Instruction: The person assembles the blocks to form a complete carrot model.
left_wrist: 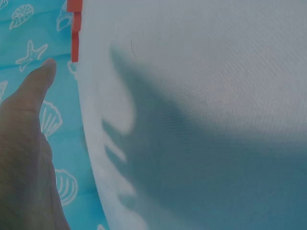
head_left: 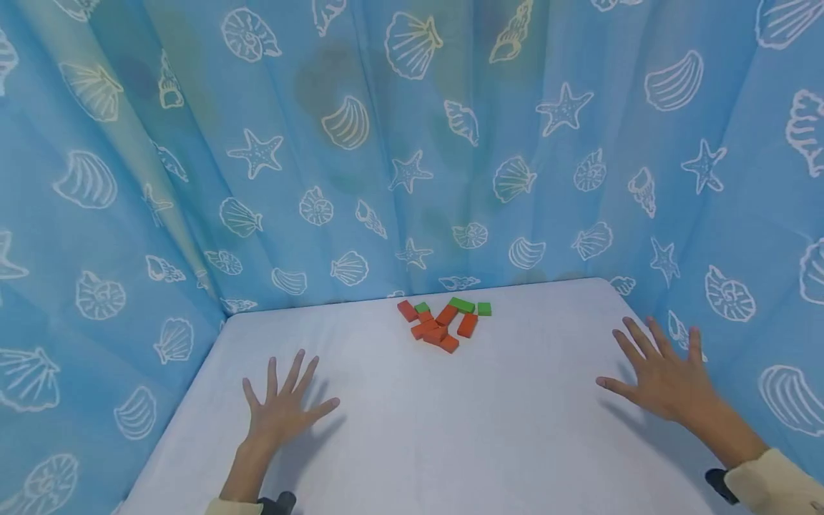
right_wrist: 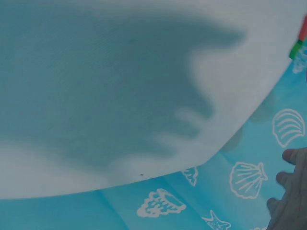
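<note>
At left, above the white woven cloth [left_wrist: 230,62] of the tabletop [head_left: 450,415], left hand [head_left: 280,413] spread wide with its grip let go, holding nothing. In the middle, near the far edge, a messy heap of flat-sided red blocks [head_left: 447,315] with long and stubby green blocks [head_left: 461,305] beside, and a wavy blue curtain [head_left: 296,243] behind. At right, right hand [head_left: 669,380], grip just as spread and empty: probably a waiting step, with a reach forward and a small pinch needed for any next move.
</note>
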The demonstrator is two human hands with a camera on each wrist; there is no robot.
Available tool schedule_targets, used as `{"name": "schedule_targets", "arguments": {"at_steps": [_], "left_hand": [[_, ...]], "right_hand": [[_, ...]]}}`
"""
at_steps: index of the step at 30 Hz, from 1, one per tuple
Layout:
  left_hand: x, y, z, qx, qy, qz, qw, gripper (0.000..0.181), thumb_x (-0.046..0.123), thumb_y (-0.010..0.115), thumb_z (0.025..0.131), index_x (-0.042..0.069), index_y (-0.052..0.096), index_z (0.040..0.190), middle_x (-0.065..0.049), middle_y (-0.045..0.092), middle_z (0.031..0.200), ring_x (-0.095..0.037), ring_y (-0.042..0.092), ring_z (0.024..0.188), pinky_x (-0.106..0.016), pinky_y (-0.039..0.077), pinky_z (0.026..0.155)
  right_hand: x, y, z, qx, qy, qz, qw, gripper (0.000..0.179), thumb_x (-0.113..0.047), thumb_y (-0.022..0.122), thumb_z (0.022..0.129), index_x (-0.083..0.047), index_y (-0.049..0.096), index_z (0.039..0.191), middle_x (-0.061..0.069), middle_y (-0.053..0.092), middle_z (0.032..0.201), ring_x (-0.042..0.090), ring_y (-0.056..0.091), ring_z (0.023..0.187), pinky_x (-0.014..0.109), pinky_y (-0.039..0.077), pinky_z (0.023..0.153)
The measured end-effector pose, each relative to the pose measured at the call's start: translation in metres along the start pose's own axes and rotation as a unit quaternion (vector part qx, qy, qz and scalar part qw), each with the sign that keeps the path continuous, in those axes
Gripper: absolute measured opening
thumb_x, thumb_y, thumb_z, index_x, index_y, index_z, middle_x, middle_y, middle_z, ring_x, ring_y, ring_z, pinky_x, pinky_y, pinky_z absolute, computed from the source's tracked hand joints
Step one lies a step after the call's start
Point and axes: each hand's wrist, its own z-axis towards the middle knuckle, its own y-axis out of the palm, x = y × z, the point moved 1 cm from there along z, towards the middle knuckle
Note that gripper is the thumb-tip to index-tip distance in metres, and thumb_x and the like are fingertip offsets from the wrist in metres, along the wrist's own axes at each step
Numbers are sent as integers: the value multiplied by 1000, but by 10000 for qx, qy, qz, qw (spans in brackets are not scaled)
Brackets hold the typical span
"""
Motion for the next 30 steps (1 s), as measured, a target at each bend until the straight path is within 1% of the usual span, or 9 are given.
{"name": "schedule_targets", "arguments": {"at_steps": [4,8,10,12,15,18,22,27,30], "left_hand": [[-1,4,-3,-30,-37,-78,10000,100,82,47,83,26,19,161,-4,-1,168,-44,-21,147,-71,-28,96],[0,9,-4,148,44,-305,9994,99,79,52,83,26,21,161,-2,0,168,-43,-19,147,-70,-28,98],[1,13,0,269,122,-402,9988,99,78,53,83,27,19,161,-1,0,168,-43,-18,148,-71,-26,99],[4,16,4,342,192,-423,9983,99,79,53,83,29,18,161,1,0,168,-42,-16,149,-72,-23,100],[13,19,10,465,323,-475,9973,98,76,57,83,30,20,161,-1,6,168,-43,-10,149,-75,-14,103],[25,21,18,635,466,-570,9953,94,71,62,83,28,27,159,-4,18,166,-44,4,149,-76,-4,105],[40,27,32,743,589,-829,9920,86,67,64,85,27,34,156,-6,32,160,-41,20,145,-74,7,106],[59,41,53,605,596,-1149,9897,79,67,61,87,29,39,153,-4,37,156,-37,27,142,-70,15,106],[71,45,66,605,639,-1411,9861,75,63,63,88,28,42,151,-3,40,155,-36,29,140,-68,18,106]], "right_hand": [[-6,2,1,-170,5,115,9998,101,-74,52,87,-2,30,155,23,23,160,40,-5,150,66,-26,102],[-18,4,4,-302,43,494,9983,98,-70,54,89,2,35,151,27,31,155,45,11,147,71,-20,103],[-27,6,7,-298,66,727,9969,96,-68,57,88,4,37,150,28,33,153,46,17,144,75,-13,104],[-38,7,10,-262,86,943,9952,95,-67,60,88,5,40,147,28,36,151,46,23,141,77,-1,103],[-56,8,15,-234,49,1150,9931,92,-64,63,88,5,44,145,27,41,148,47,31,135,74,15,98],[-71,10,24,-131,-14,1291,9915,84,-59,65,89,3,48,143,26,46,145,45,37,130,69,23,93],[-86,12,42,46,-110,1375,9904,75,-50,69,89,2,51,140,26,49,142,44,42,127,67,26,93],[-104,19,67,105,-194,1584,9871,67,-41,72,89,2,54,137,26,51,139,44,44,127,65,31,91],[-116,25,83,53,-212,1665,9858,64,-38,73,89,1,55,136,25,52,139,44,45,127,64,32,92]]}}
